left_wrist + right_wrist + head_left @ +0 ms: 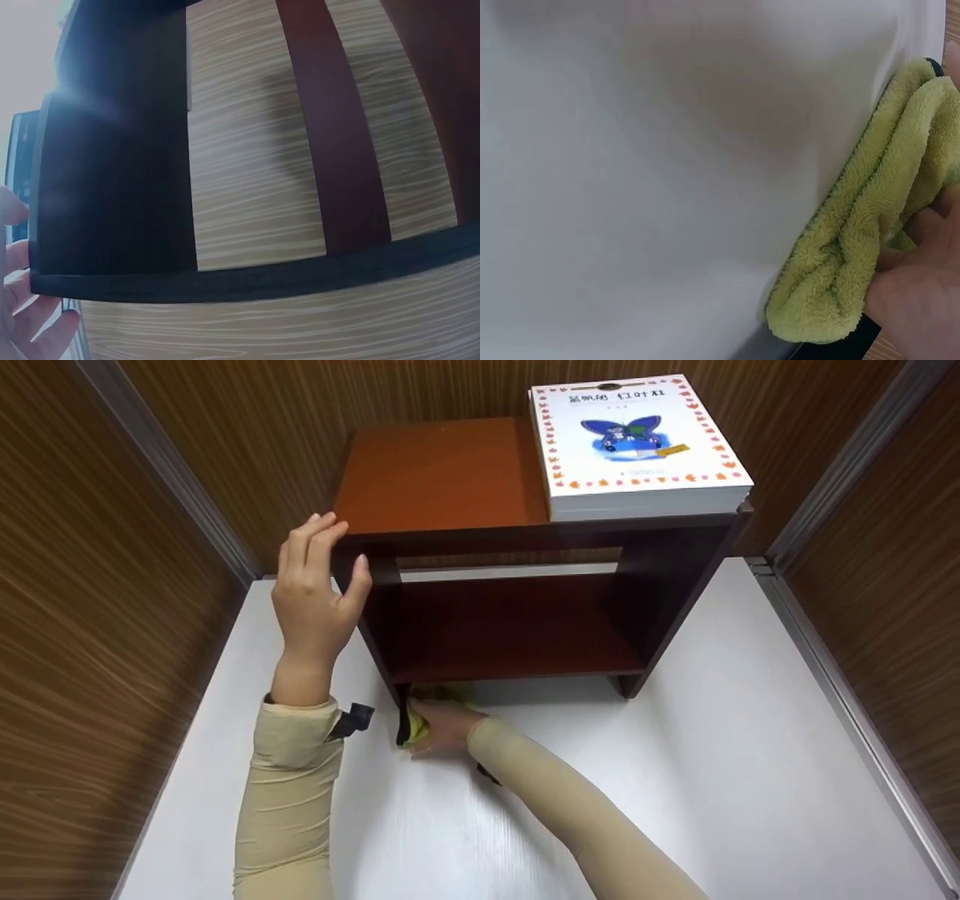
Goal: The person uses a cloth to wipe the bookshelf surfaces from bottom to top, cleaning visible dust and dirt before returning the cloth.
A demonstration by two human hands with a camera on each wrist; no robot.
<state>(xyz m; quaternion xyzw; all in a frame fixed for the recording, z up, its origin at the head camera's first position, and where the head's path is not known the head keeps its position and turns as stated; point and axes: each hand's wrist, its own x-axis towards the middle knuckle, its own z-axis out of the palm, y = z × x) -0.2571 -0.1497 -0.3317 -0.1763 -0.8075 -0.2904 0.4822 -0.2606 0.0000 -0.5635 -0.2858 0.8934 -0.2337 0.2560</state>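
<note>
In the head view a dark reddish-brown wooden shelf [442, 472] stands on a white surface. At its upper left front corner is my left hand [315, 592], fingers fairly straight and fingertips against the board's edge, thumb spread apart. The left wrist view shows those fingers [45, 337] beside the dark side panel [112, 165]. Low down, by the foot of the shelf's left side, my right hand [446, 727] grips a yellow-green cloth [417, 727]. The right wrist view shows the fluffy, folded cloth [847, 240] bunched against the white surface; some fingers are hidden in its folds.
A thick white book [637, 442] with a blue butterfly on its cover lies on the shelf's top right. Below is a middle board [510, 622]. Wood-grain walls [97, 547] enclose the white surface [750, 772] at the back and sides.
</note>
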